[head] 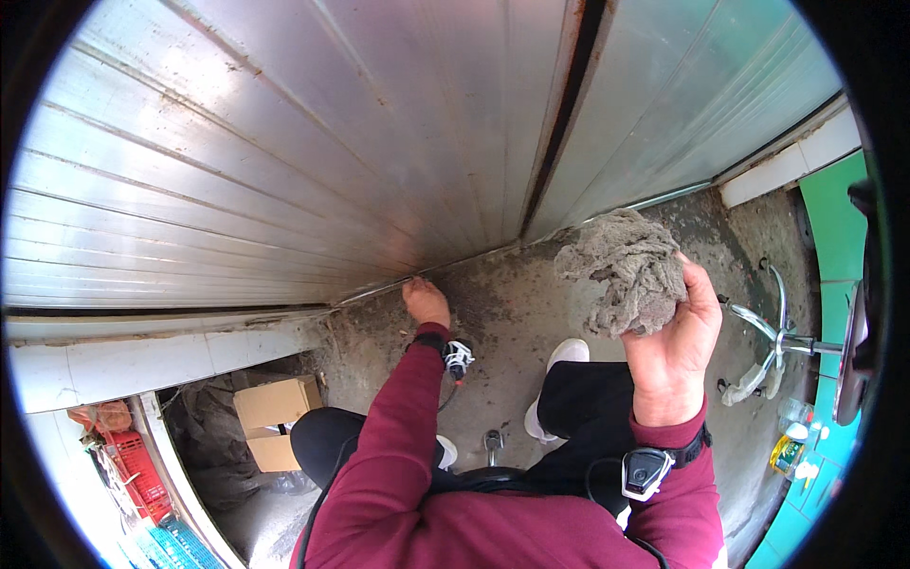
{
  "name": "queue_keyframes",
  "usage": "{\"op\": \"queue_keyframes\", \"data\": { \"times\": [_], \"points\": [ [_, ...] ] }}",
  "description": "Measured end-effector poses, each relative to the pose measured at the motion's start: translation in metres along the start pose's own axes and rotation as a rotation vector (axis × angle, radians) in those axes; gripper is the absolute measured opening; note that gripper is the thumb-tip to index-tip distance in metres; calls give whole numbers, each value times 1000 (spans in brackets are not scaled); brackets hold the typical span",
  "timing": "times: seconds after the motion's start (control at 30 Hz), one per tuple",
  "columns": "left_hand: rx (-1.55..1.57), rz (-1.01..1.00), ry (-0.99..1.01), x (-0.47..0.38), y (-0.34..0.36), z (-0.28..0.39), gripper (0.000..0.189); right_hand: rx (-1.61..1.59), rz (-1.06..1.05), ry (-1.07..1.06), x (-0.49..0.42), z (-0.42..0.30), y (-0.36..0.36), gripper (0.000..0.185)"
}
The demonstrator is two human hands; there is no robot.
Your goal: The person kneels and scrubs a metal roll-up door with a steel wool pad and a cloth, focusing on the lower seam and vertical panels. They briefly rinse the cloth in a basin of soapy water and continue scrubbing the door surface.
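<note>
A crumpled grey, worn-looking rag [629, 274] is held up in my right hand [672, 355], with the palm turned up and the thumb along the rag's right side. Down at the foot of the ribbed metal shutter door [341, 156], my left hand [426, 302] is at the door's bottom edge. Its fingertips are hidden against that edge, so whether they grip it cannot be told. A dark vertical gap [565, 117] separates this door panel from another metal panel [682, 107] on the right. Each wrist wears a strapped device.
A chrome swivel-chair base [778, 341] stands at right on the stained concrete floor [498, 313], beside plastic bottles [788, 451] along the teal tiled wall [835, 405]. Left are an open cardboard box [274, 405], a white tiled ledge [142, 359] and a red plastic basket [138, 469].
</note>
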State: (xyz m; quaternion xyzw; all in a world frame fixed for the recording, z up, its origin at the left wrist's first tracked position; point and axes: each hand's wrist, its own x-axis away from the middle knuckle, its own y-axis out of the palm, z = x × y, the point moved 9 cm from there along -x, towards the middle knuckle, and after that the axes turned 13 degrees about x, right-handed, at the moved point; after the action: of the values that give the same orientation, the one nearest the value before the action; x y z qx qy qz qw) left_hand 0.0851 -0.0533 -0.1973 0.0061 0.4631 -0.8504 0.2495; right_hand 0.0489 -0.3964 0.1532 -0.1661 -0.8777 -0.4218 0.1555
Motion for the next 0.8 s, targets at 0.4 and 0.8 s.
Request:
{"op": "queue_keyframes", "data": {
  "times": [0.4,0.8],
  "points": [
    [380,-45,48,20,6,75,19,-28,-6,-76,-11,-22,-13,29],
    [174,165,-273,-19,-48,-27,20,-40,-16,-45,-7,-14,-12,28]
  ]
}}
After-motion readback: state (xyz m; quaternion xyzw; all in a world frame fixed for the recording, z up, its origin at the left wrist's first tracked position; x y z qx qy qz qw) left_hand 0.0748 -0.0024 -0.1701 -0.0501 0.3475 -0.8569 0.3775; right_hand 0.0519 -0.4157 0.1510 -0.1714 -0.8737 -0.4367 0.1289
